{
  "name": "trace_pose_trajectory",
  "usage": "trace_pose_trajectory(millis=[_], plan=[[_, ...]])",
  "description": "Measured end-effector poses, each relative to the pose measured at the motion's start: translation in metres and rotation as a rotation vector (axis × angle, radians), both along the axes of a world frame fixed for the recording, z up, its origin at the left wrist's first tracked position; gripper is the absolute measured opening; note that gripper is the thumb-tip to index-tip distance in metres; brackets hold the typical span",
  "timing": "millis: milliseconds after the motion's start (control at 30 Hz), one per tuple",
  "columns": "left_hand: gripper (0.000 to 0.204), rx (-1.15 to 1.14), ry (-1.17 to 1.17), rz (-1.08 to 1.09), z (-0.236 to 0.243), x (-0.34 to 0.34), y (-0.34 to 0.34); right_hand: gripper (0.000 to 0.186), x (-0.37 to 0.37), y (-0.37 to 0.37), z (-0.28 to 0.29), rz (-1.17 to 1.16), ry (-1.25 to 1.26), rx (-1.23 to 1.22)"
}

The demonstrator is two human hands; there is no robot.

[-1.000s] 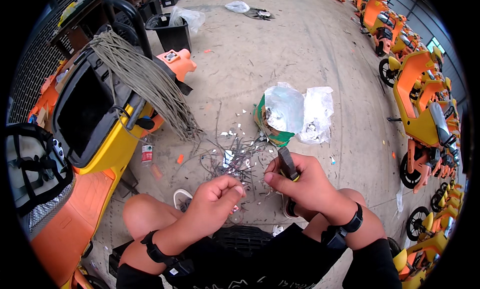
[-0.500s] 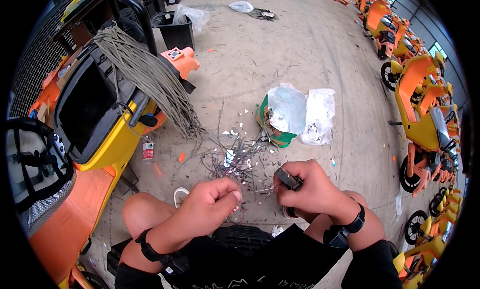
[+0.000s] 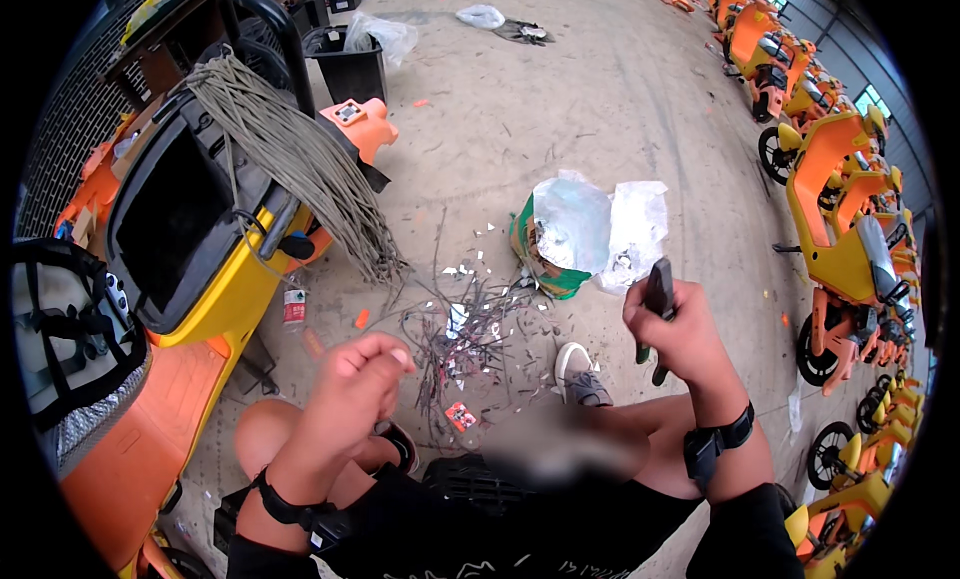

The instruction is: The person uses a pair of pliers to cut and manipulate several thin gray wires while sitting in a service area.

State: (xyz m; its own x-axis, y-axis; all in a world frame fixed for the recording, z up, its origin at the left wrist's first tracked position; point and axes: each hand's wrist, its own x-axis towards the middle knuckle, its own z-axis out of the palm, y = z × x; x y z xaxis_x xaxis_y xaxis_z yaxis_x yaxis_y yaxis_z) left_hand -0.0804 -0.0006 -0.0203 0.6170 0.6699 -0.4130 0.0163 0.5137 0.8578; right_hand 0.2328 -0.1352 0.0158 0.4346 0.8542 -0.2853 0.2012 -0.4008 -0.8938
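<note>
My right hand [image 3: 680, 329] is closed round a pair of dark pliers [image 3: 658, 291], its head pointing up and away and the two handle ends poking out below the fist. Over my left knee, my left hand [image 3: 355, 394] is curled with thumb and forefinger pressed together; whatever is pinched there, if anything, is too small or hidden. Between and beyond my hands, a heap of cut wires and cable scraps [image 3: 470, 339] lies on the floor, mixed with white bits and a small red packet [image 3: 460, 416].
An opened green and white sack [image 3: 565, 234] stands beyond the heap. At left, a yellow and orange vehicle [image 3: 250, 279] carries a bundle of grey cable [image 3: 290, 159]. A plastic bottle [image 3: 294, 304] lies beside it. Rows of orange scooters [image 3: 830, 209] line the right side.
My hands have moved apart, left hand to the left, right hand up and right with the pliers. The thin strand stretched between them no longer shows. My right shoe has come into view.
</note>
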Motion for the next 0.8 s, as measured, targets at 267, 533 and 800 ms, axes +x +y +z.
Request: trace_pose_trajectory(millis=[267, 533, 800], plan=[[0.013, -0.237, -0.131, 0.148, 0.003, 0.025, 0.002, 0.020, -0.023, 0.011, -0.008, 0.097, -0.080, 0.023], [0.012, -0.250, -0.273, 0.197, 0.007, 0.049, 0.004, 0.035, -0.047, 0.025, -0.025, 0.246, -0.260, 0.151], [0.014, -0.076, -0.328, 0.229, -0.005, 0.063, 0.004, 0.022, -0.053, 0.028, -0.026, 0.239, 0.190, 0.231]])
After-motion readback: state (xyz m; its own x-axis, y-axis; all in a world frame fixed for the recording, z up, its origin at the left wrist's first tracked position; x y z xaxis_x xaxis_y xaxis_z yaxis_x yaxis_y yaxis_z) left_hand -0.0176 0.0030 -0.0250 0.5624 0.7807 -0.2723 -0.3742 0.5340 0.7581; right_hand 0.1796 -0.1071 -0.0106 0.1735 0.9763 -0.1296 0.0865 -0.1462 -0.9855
